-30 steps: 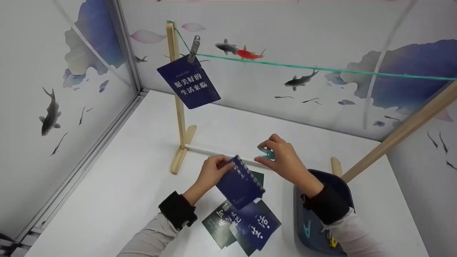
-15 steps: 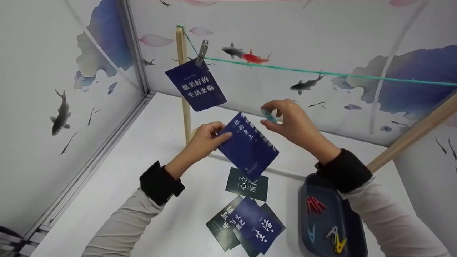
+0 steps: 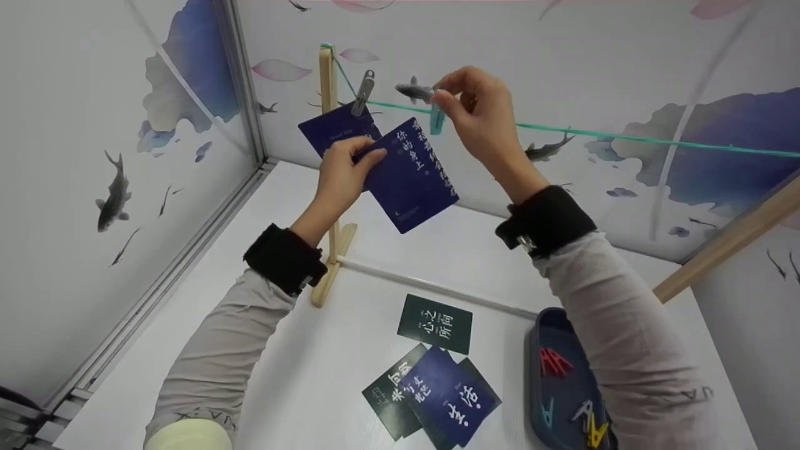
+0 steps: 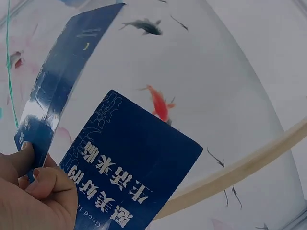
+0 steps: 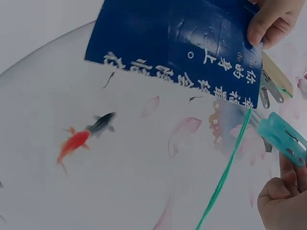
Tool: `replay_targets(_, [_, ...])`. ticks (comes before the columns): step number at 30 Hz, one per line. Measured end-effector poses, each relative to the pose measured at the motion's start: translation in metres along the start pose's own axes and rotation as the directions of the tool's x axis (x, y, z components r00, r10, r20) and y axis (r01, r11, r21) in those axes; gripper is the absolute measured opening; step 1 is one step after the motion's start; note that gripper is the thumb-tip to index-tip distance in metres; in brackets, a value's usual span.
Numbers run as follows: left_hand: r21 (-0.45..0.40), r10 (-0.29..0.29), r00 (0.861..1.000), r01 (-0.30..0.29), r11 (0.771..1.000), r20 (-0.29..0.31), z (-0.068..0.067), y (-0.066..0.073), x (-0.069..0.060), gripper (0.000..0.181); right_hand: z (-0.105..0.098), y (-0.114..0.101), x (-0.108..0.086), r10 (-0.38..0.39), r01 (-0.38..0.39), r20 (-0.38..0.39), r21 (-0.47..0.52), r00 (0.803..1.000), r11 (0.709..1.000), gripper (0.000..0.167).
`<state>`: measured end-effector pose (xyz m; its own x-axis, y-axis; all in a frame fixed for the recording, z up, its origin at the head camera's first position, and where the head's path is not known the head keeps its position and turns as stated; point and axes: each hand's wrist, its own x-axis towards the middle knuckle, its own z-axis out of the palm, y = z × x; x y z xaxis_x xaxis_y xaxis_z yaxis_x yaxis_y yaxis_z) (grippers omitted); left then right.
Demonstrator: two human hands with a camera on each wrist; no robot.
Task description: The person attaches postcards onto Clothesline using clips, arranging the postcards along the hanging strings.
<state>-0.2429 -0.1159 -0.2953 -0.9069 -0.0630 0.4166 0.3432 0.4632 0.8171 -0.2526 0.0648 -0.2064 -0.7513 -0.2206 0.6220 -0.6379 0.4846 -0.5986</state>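
My left hand (image 3: 340,175) pinches a dark blue card (image 3: 414,181) with white writing by its left corner, tilted in the air below the green line (image 3: 581,133). My right hand (image 3: 486,119) pinches a teal clothespin (image 3: 437,119) at the line, right of the card. In the right wrist view the clothespin (image 5: 283,136) is near the card's corner, apart from it. Behind my left hand, another blue card (image 4: 139,158) hangs from the line under a grey clothespin (image 3: 364,94), partly hidden in the head view.
Several green and blue cards (image 3: 435,323) lie on the white table (image 3: 294,381). A dark bin (image 3: 535,381) at right holds red clothespins (image 3: 554,362) and a teal, a grey and a yellow one. Wooden posts (image 3: 326,75) support the line.
Both hands have risen from over the table to the line, the left carrying the blue card up and left, the right carrying the teal clothespin up. The held card now overlaps the hanging one.
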Motion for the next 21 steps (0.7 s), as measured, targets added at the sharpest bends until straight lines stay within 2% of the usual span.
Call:
replay_targets(5, [0.005, -0.054, 0.998, 0.054, 0.999, -0.013, 0.001, 0.003, 0.009, 0.023, 0.018, 0.003, 0.017, 0.016, -0.002, -0.143, 0.099, 0.99, 0.995, 0.011])
replay_targets(10, [0.01, -0.063, 0.998, 0.063, 0.998, -0.026, 0.007, 0.006, 0.014, 0.024, 0.024, 0.009, 0.026, 0.063, -0.038, -0.191, 0.134, 0.98, 0.99, 0.011])
replay_targets(14, [0.004, -0.056, 0.998, 0.056, 0.998, -0.025, 0.01, 0.008, 0.014, 0.024, 0.025, 0.011, 0.026, 0.103, -0.081, -0.176, 0.127, 0.979, 0.989, 0.012])
replay_targets(17, [-0.012, -0.053, 0.998, 0.053, 0.999, -0.03, 0.011, 0.01, 0.014, 0.024, 0.025, 0.01, 0.024, 0.138, -0.126, -0.125, 0.099, 0.982, 0.987, 0.015])
replay_targets(21, [-0.02, -0.059, 0.998, 0.058, 0.998, -0.031, 0.015, 0.011, 0.013, 0.025, 0.023, 0.007, 0.023, 0.198, -0.193, -0.071, 0.07, 0.978, 0.979, 0.019])
